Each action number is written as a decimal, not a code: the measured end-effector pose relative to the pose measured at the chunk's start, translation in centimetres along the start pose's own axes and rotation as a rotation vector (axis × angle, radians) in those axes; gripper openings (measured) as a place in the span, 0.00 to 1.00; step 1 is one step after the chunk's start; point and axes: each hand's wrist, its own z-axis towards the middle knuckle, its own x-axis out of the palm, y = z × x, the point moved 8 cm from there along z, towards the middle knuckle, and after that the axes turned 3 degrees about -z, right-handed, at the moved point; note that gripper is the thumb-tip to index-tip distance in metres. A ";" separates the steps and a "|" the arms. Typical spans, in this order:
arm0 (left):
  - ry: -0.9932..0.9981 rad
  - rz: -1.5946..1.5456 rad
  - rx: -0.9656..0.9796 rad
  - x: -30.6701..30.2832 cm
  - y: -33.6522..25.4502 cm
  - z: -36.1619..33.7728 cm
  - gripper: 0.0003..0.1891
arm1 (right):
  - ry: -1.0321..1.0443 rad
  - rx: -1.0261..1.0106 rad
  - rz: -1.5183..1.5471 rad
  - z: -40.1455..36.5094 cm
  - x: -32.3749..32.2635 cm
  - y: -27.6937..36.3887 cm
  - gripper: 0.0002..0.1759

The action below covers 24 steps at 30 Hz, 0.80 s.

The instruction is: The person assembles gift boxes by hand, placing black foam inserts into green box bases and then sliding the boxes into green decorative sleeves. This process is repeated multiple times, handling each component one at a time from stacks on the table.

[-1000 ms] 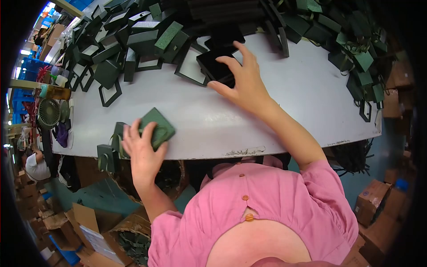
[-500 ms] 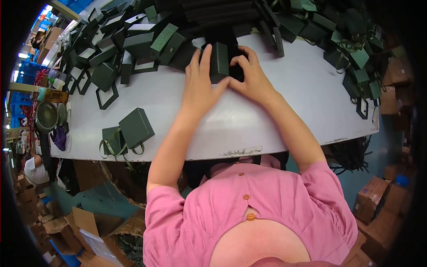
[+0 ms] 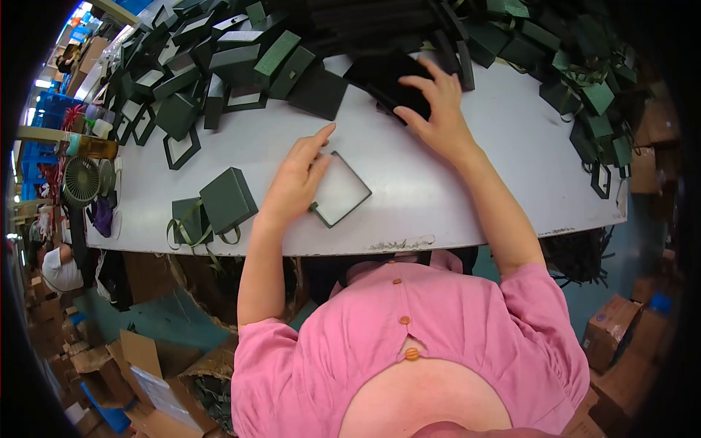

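My left hand is beside a shallow open box part with a white inside and dark green edges. Its fingers are stretched out, and the thumb lies by the box's upper left edge; whether it touches cannot be made out. Farther up, my right hand is over black flat pieces, fingers spread and bent, the thumb at their near edge. No firm grip shows there. A dark green flat panel lies on the table between the hands and the box pile.
Many dark green boxes are heaped at the upper left, and more boxes with ribbons at the right. Two ribboned boxes lie near the white table's front edge. A small fan stands at left; cardboard boxes are on the floor.
My hands have moved apart from the upright green box they were around. My left hand came nearer, where the white-lined box part now lies; my right hand went right, over the black pieces.
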 end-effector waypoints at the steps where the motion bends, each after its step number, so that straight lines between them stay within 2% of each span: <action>1: -0.024 0.104 0.055 -0.1 -0.5 -0.9 0.36 | -0.063 -0.027 -0.003 0.3 -1.0 0.6 0.28; 2: -0.047 0.208 0.110 -0.1 -1.1 -1.9 0.42 | -0.114 -0.081 0.029 0.3 -2.1 1.4 0.30; 3: -0.069 0.313 0.168 0.1 -1.7 -3.0 0.48 | -0.037 -0.157 0.101 0.0 -2.5 2.4 0.30; 6: -0.030 0.425 0.129 2.3 -1.3 -6.3 0.64 | 0.255 -0.363 0.253 -2.2 -3.1 6.1 0.30; 9: -0.155 0.275 0.085 4.7 0.4 -6.4 0.66 | 0.511 -0.451 0.354 -4.8 -0.5 8.3 0.27; 11: -0.083 0.081 0.211 6.3 -0.3 -5.8 0.65 | 0.635 -0.517 0.453 -5.8 0.6 9.0 0.26; 13: -0.075 -0.002 0.305 7.0 -0.3 -5.3 0.65 | 0.660 -0.533 0.486 -7.4 1.1 9.3 0.25; 14: -0.022 -0.102 0.254 7.8 0.7 -4.9 0.64 | 0.651 -0.526 0.416 -8.1 1.0 9.4 0.26; 17: 0.104 -0.075 0.261 8.6 0.2 -5.1 0.61 | 0.701 -0.532 0.344 -10.1 -0.2 8.3 0.29; 18: 0.120 -0.014 0.314 8.5 -0.9 -5.1 0.56 | 0.708 -0.597 0.293 -10.3 -1.0 7.5 0.29; 19: 0.155 0.091 0.361 8.8 -2.0 -5.1 0.50 | 0.623 -0.475 0.255 -9.6 -1.7 4.1 0.29; 20: 0.136 0.172 0.376 8.9 -2.0 -5.1 0.49 | 0.539 -0.356 0.222 -8.9 -2.9 0.0 0.29; 21: 0.116 0.255 0.388 8.9 -2.0 -5.2 0.48 | 0.273 -0.177 0.091 -6.5 -6.8 -4.5 0.28; 22: 0.109 0.291 0.395 8.9 -2.1 -5.3 0.48 | -0.114 -0.039 -0.329 -5.3 -10.8 -9.0 0.29; 23: 0.101 0.327 0.405 9.0 -2.2 -5.4 0.48 | -0.375 0.229 -0.371 -4.7 -15.8 -13.4 0.34; 24: 0.090 0.362 0.416 9.2 -2.4 -5.4 0.49 | -0.528 0.302 -0.697 -5.7 -19.0 -18.5 0.42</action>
